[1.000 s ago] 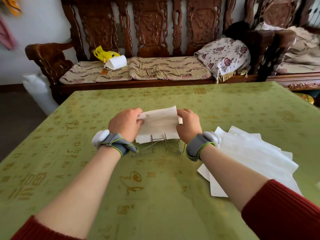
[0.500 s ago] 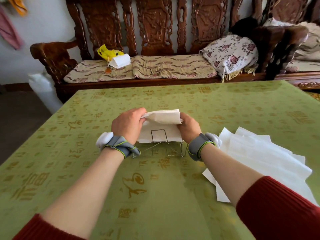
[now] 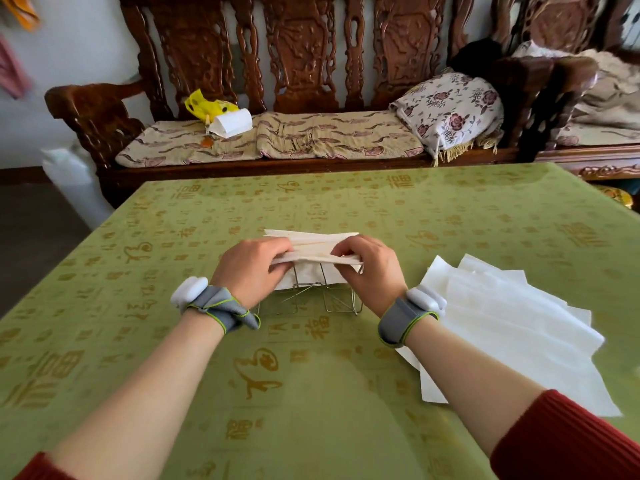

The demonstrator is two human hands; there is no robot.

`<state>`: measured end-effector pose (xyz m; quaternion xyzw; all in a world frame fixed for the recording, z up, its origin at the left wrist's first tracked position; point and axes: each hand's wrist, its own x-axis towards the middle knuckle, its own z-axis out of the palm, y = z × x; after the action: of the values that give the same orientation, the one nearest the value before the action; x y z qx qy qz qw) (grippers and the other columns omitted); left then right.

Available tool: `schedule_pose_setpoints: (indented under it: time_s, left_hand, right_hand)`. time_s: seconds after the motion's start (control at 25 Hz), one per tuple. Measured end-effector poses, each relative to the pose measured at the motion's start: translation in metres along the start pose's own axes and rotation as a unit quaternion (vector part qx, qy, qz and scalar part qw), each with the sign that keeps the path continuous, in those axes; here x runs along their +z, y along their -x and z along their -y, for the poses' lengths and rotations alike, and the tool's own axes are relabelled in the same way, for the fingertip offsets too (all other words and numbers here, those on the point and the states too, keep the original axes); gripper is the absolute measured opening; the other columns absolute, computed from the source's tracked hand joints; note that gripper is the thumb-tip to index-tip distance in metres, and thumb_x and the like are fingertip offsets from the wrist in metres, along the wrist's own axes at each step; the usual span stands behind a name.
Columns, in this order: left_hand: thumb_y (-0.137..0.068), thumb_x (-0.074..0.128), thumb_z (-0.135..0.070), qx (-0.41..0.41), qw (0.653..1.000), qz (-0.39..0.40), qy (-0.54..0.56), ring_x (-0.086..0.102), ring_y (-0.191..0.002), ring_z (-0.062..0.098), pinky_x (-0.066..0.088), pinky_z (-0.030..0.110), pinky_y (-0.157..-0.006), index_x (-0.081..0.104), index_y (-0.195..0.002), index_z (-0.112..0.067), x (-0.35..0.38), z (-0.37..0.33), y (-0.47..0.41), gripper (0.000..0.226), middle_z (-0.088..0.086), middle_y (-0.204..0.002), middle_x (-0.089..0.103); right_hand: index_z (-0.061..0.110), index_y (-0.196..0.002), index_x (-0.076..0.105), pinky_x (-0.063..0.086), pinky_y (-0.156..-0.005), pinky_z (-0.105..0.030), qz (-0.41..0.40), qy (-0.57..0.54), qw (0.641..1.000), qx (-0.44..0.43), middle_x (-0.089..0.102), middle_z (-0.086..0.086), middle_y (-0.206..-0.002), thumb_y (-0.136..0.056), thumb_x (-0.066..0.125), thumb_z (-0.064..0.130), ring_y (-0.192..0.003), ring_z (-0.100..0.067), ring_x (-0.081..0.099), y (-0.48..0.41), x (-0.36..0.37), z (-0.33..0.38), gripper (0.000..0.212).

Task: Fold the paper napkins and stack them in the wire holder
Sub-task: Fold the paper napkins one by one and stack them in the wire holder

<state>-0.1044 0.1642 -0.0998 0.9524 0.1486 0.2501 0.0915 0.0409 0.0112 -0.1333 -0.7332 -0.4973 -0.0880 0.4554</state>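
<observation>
At frame centre, pinched at either end by left hand (image 3: 251,268) and right hand (image 3: 372,271): folded napkin (image 3: 317,249), just above wire holder (image 3: 332,301). Probably light, limp, easily torn; best gripped at both ends, gently taut. Unfolded napkins (image 3: 512,317) at right.

The folded napkin (image 3: 313,245), whose broad face is turned toward the camera a second ago, is now tipped forward and seen nearly flat above the wire holder (image 3: 341,303). The left hand (image 3: 251,268) and right hand (image 3: 372,268) are now curled further over its two ends.
</observation>
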Motion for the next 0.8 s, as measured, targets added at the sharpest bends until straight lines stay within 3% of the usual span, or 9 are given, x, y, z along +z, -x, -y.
schedule_pose_setpoints:
  time_s: [0.08,0.16,0.24,0.32,0.44,0.52,0.68,0.8]
  left_hand:
    - [-0.069,0.07,-0.022,-0.024,0.994,0.013,0.105,0.066,-0.083,0.012,0.051,0.032,-0.074,0.056,-0.083,-0.029,0.001,0.003,0.009,0.02,-0.014,-0.089,0.07]
    - [-0.064,0.075,-0.013,-0.06,0.983,0.029,0.174,0.065,-0.088,0.004,0.05,0.027,-0.083,0.058,-0.076,-0.029,0.003,0.008,0.018,0.027,-0.017,-0.094,0.07]
    - [-0.063,0.071,-0.013,-0.084,0.976,0.04,0.196,0.065,-0.087,-0.001,0.05,0.023,-0.082,0.058,-0.069,-0.028,0.005,0.011,0.026,0.022,-0.021,-0.093,0.07]
    - [-0.063,0.065,-0.018,-0.104,0.971,0.02,0.213,0.062,-0.075,-0.004,0.048,0.019,-0.071,0.06,-0.072,-0.027,0.006,0.01,0.027,0.014,-0.027,-0.087,0.069]
    - [-0.069,0.069,-0.014,-0.161,0.95,-0.077,0.257,0.049,-0.057,0.001,0.037,0.014,-0.054,0.057,-0.075,-0.02,0.009,0.007,0.016,0.015,-0.011,-0.065,0.061]
    - [-0.077,0.067,-0.004,-0.216,0.932,-0.126,0.264,0.046,-0.06,0.011,0.033,0.016,-0.05,0.053,-0.08,-0.012,0.012,0.008,0.004,0.017,-0.005,-0.066,0.054]
    - [-0.083,0.062,-0.003,-0.243,0.933,-0.156,0.214,0.046,-0.067,0.024,0.026,0.025,-0.052,0.053,-0.091,-0.005,0.019,0.006,-0.01,0.012,0.004,-0.076,0.053]
    - [-0.084,0.06,-0.004,-0.232,0.942,-0.158,0.186,0.046,-0.065,0.023,0.026,0.025,-0.052,0.053,-0.092,-0.006,0.021,0.006,-0.01,0.011,0.002,-0.074,0.054]
  right_hand:
    - [0.02,-0.083,0.064,0.049,-0.072,-0.036,0.028,-0.036,0.999,0.007,0.07,0.007,-0.087,-0.07,0.062,0.003,-0.079,-0.016,0.062,0.006,-0.003,0.001,0.021]
    - [0.023,-0.084,0.061,0.051,-0.071,-0.033,0.057,-0.057,0.996,0.034,0.071,0.011,-0.087,-0.073,0.06,0.003,-0.08,-0.013,0.065,0.011,-0.006,0.001,0.023]
    - [0.022,-0.084,0.06,0.049,-0.066,-0.032,0.049,-0.049,0.996,0.047,0.066,0.014,-0.08,-0.077,0.06,0.002,-0.071,-0.012,0.06,0.013,-0.008,0.001,0.022]
    - [0.019,-0.088,0.059,0.046,-0.064,-0.03,0.023,-0.049,0.998,0.043,0.06,0.016,-0.076,-0.082,0.059,0.001,-0.066,-0.012,0.054,0.01,-0.008,0.002,0.019]
    - [0.015,-0.097,0.06,0.039,-0.06,-0.026,-0.016,-0.044,0.996,0.07,0.058,0.009,-0.074,-0.083,0.055,-0.001,-0.063,-0.015,0.049,-0.002,-0.003,0.005,0.021]
    - [0.015,-0.103,0.06,0.036,-0.06,-0.023,-0.035,-0.034,0.995,0.093,0.059,0.007,-0.077,-0.082,0.051,-0.003,-0.067,-0.016,0.05,-0.012,0.001,0.008,0.029]
    - [0.017,-0.109,0.058,0.042,-0.064,-0.027,-0.065,-0.032,0.992,0.103,0.06,0.007,-0.083,-0.081,0.049,-0.004,-0.071,-0.017,0.052,-0.021,0.003,0.009,0.036]
    - [0.02,-0.111,0.054,0.047,-0.067,-0.03,-0.047,-0.034,0.992,0.108,0.062,0.006,-0.087,-0.076,0.063,0.004,-0.075,-0.02,0.057,-0.02,0.005,0.008,0.04]
